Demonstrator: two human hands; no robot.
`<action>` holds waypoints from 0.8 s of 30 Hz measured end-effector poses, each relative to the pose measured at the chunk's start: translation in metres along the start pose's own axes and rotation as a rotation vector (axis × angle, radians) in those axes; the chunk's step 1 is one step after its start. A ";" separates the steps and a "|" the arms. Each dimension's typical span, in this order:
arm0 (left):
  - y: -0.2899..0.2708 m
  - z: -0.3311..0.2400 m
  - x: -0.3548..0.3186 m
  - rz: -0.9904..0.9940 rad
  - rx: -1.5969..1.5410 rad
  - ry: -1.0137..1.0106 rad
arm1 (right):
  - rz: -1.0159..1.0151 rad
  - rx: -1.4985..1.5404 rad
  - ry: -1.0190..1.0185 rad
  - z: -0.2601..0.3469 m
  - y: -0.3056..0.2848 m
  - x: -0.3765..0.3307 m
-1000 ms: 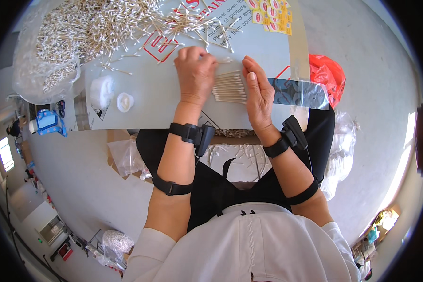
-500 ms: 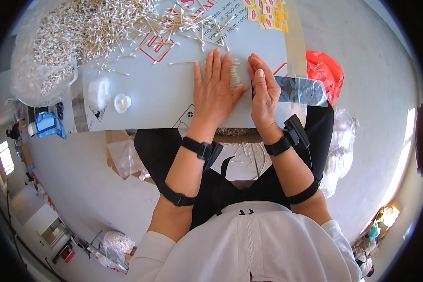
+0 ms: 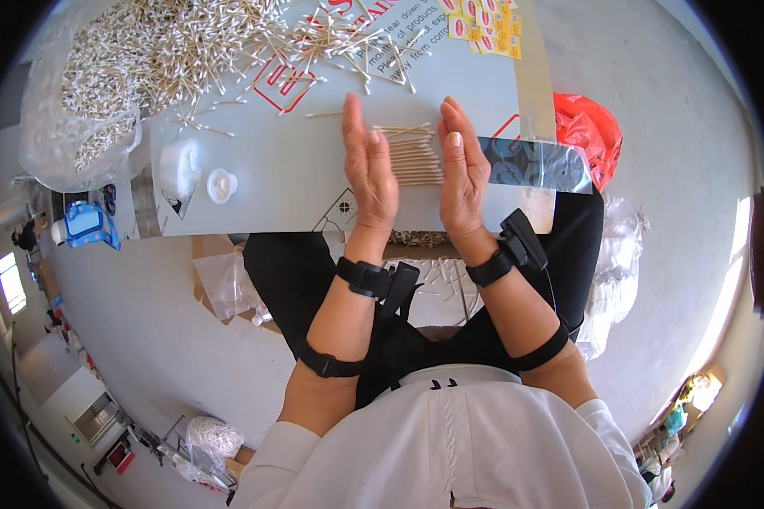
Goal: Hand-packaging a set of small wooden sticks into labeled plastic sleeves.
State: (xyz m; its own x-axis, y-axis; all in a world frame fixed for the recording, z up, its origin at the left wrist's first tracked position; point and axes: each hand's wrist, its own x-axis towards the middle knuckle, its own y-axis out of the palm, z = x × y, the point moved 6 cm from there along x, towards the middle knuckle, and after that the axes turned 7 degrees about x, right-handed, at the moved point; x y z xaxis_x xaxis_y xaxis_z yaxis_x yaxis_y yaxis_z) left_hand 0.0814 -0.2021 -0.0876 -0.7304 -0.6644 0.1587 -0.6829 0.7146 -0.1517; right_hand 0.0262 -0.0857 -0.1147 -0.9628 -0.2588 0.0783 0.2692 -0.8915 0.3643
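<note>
A flat layer of cotton swabs (image 3: 416, 159) lies side by side on the grey tabletop (image 3: 272, 191), sticks running left to right; one or two at its far end sit askew. My left hand (image 3: 370, 180) stands on edge at the swabs' left ends, fingers stretched out. Facing it across the layer, my right hand (image 3: 464, 180) is held the same way at the right ends. Both hands are open, and the swabs lie between the palms. A single loose swab (image 3: 324, 114) rests just left of my left fingertips.
A big heap of cotton swabs (image 3: 153, 64) spills from a clear plastic bag (image 3: 42, 140) at the far left. A white round tub (image 3: 179, 167) and a small white cap (image 3: 221, 186) stand nearer. Yellow labels (image 3: 492, 34) lie far right; a red bag (image 3: 587, 131) sits beyond the table's right edge.
My left hand has lifted from lying flat over the swabs, turned on edge and uncovered them. My right hand has shifted slightly left, against the swabs' other ends.
</note>
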 end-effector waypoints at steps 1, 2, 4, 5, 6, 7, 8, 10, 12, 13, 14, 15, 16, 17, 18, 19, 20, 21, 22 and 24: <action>0.001 0.003 0.000 -0.004 0.002 -0.001 | 0.022 0.006 0.008 -0.001 0.005 0.000; 0.002 0.007 0.000 -0.018 -0.012 0.021 | 0.043 -0.038 -0.018 0.001 0.009 -0.001; -0.001 0.013 0.002 -0.031 -0.029 0.041 | -0.002 0.041 0.018 -0.002 0.006 0.000; -0.006 0.012 0.004 -0.027 0.136 0.098 | -0.050 0.118 0.052 -0.005 0.002 0.001; -0.010 0.011 0.006 -0.025 0.301 0.157 | -0.051 0.115 0.051 -0.005 -0.001 0.003; -0.013 0.007 0.011 -0.024 0.301 0.156 | -0.064 0.137 0.047 -0.005 -0.005 0.005; -0.008 -0.005 0.016 0.042 0.526 0.256 | -0.079 0.156 0.041 -0.004 -0.009 0.005; 0.000 -0.013 0.023 0.106 0.752 0.357 | -0.076 0.154 0.041 -0.004 -0.010 0.005; 0.012 -0.014 0.027 0.261 0.851 0.467 | -0.068 0.156 0.041 -0.003 -0.008 0.005; 0.013 -0.013 0.029 0.261 0.849 0.469 | -0.065 0.133 0.049 -0.003 -0.008 0.005; 0.016 -0.010 0.030 0.296 0.867 0.470 | -0.062 0.111 0.058 -0.003 -0.008 0.005; 0.019 -0.008 0.031 0.332 0.884 0.470 | -0.063 0.111 0.055 -0.002 -0.008 0.006; 0.020 -0.006 0.032 0.333 0.883 0.471 | -0.054 0.101 0.054 -0.002 -0.007 0.006; 0.020 -0.005 0.034 0.318 0.900 0.467 | -0.044 0.092 0.053 -0.002 -0.007 0.006; 0.020 -0.003 0.034 0.303 0.917 0.464 | -0.045 0.091 0.053 -0.002 -0.007 0.006; 0.020 -0.006 0.035 0.305 0.916 0.464 | -0.047 0.091 0.050 -0.001 -0.008 0.006; 0.022 -0.009 0.036 0.331 0.888 0.485 | -0.049 0.090 0.047 -0.001 -0.008 0.006; 0.024 -0.013 0.036 0.356 0.861 0.505 | -0.052 0.089 0.048 -0.001 -0.009 0.006; 0.024 -0.013 0.037 0.356 0.861 0.505 | -0.048 0.082 0.046 -0.001 -0.009 0.007; 0.030 -0.009 0.037 0.456 0.956 0.511 | -0.044 0.076 0.045 -0.001 -0.008 0.006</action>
State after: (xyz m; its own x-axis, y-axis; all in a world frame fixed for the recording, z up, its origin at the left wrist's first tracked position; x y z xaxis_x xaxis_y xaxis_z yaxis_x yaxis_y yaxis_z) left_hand 0.0346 -0.2032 -0.0778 -0.9681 -0.0695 0.2407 -0.2505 0.2644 -0.9313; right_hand 0.0179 -0.0803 -0.1184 -0.9711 -0.2378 0.0189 0.2220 -0.8720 0.4362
